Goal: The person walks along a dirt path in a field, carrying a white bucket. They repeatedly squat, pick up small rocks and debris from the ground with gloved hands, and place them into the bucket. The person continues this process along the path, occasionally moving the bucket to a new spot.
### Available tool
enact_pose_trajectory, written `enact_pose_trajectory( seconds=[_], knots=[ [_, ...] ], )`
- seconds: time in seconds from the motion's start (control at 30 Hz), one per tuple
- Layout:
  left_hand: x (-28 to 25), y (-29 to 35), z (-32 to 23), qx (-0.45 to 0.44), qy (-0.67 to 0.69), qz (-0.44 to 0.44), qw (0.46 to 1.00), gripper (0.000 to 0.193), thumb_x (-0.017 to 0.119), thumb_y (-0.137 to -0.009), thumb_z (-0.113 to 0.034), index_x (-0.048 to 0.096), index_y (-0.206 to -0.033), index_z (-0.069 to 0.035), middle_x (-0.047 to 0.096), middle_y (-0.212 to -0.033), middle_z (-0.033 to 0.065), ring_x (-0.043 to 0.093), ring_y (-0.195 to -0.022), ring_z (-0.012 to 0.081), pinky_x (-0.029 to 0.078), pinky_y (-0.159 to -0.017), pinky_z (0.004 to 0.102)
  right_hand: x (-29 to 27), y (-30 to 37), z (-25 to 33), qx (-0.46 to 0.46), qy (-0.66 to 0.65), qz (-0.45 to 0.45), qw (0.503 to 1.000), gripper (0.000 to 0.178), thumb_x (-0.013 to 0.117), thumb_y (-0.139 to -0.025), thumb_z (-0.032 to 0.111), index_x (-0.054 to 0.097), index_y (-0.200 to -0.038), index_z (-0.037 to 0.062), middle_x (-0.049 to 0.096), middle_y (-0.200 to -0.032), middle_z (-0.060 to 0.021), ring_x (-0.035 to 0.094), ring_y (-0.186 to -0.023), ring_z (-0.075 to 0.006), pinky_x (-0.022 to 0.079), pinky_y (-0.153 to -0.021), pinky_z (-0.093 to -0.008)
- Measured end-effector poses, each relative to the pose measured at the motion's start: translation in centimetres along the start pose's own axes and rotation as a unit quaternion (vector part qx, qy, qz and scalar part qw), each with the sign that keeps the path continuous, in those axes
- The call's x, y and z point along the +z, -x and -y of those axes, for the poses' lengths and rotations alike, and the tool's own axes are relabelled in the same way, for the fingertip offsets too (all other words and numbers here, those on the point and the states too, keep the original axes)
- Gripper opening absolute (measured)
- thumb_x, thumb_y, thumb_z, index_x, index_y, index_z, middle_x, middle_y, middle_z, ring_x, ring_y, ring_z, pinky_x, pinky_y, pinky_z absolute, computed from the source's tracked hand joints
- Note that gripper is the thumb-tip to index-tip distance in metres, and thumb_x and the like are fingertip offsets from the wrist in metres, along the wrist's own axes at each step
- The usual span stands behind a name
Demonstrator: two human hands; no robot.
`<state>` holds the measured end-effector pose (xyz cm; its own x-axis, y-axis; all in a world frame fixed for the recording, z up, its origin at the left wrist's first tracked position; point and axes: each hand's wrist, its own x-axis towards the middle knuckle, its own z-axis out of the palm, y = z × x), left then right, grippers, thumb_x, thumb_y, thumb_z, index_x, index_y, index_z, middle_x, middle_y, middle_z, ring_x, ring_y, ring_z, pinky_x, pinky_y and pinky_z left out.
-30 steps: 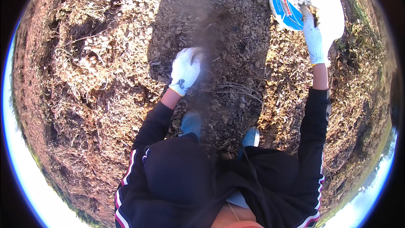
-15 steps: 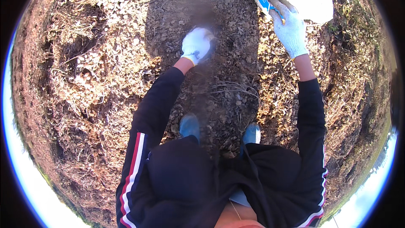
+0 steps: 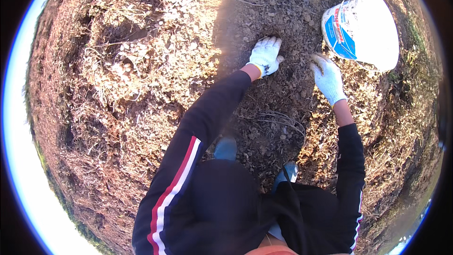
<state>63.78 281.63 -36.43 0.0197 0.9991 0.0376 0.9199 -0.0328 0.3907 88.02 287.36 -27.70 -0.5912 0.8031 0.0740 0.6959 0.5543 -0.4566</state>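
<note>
My left hand (image 3: 265, 57), in a white knit glove with dark stains, lies palm down on loose brown soil (image 3: 292, 28). Its fingers are stretched out and their tips press against the dirt; whatever is beneath them is hidden. To its right, my right hand (image 3: 327, 80), also gloved in white, hovers at the border between shade and sunlight. The fingers bend slightly, thumb apart, and nothing shows in them. Just beyond this hand stands a white plastic bucket (image 3: 384, 30) with a blue and red label and a thin handle, apart from the fingers.
Dry leaves and straw (image 3: 127, 66) cover the sunlit ground on the left. A curved dry stem (image 3: 288, 122) lies before my feet. My blue shoes (image 3: 225, 148) stand on the soil, below the hands. Green weeds (image 3: 410, 59) grow beyond the bucket.
My right hand has let go of the bucket's side and come back toward the left. My left hand has come closer to it and flattened onto the soil. The whole view has shifted.
</note>
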Motion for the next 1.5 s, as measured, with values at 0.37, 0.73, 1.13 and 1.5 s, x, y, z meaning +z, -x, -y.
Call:
enact_pose_trajectory(
  seconds=[0.37,0.73,1.13,1.5],
  knots=[
    [-0.9,8.6,-0.7,-0.007,0.076,0.126,0.989,0.039,0.067,-0.090,-0.024,0.066,-0.128,-0.015,0.062,-0.134,0.0072,0.053,-0.130,0.0315,0.046,-0.107,0.0481,1.8,0.8,2.6,-0.047,-0.025,0.076,0.996,0.029,0.064,-0.093,0.012,0.070,-0.120,0.0017,0.069,-0.124,-0.0222,0.066,-0.115,-0.0392,0.052,-0.099,-0.0433],
    [-7.0,17.7,3.9,-0.064,-0.124,-0.085,0.987,0.049,0.069,-0.087,-0.036,0.063,-0.131,-0.013,0.053,-0.146,0.0129,0.044,-0.141,0.0297,0.029,-0.121,0.0508,3.1,2.6,2.2,-0.066,-0.037,0.107,0.991,0.031,0.062,-0.095,0.011,0.069,-0.124,0.0026,0.069,-0.125,-0.0198,0.066,-0.117,-0.0361,0.051,-0.101,-0.0411],
    [-10.5,26.4,2.3,-0.270,-0.002,-0.119,0.955,0.023,0.080,-0.079,-0.032,0.077,-0.100,-0.022,0.067,-0.106,0.0032,0.057,-0.109,0.0291,0.042,-0.097,0.0461,2.8,3.9,3.2,-0.058,-0.029,0.132,0.989,0.030,0.062,-0.094,0.013,0.070,-0.122,0.0041,0.069,-0.124,-0.0198,0.066,-0.116,-0.0378,0.052,-0.100,-0.0421],
    [-13.5,16.3,10.8,-0.260,-0.070,-0.198,0.943,0.066,0.081,-0.080,-0.045,0.062,-0.130,-0.007,0.063,-0.133,0.0147,0.056,-0.129,0.0332,0.046,-0.107,0.0460,3.5,3.7,3.9,-0.073,-0.051,0.126,0.988,0.029,0.063,-0.094,0.012,0.070,-0.120,0.0038,0.070,-0.123,-0.0187,0.066,-0.114,-0.0367,0.052,-0.099,-0.0423]
  ],
)
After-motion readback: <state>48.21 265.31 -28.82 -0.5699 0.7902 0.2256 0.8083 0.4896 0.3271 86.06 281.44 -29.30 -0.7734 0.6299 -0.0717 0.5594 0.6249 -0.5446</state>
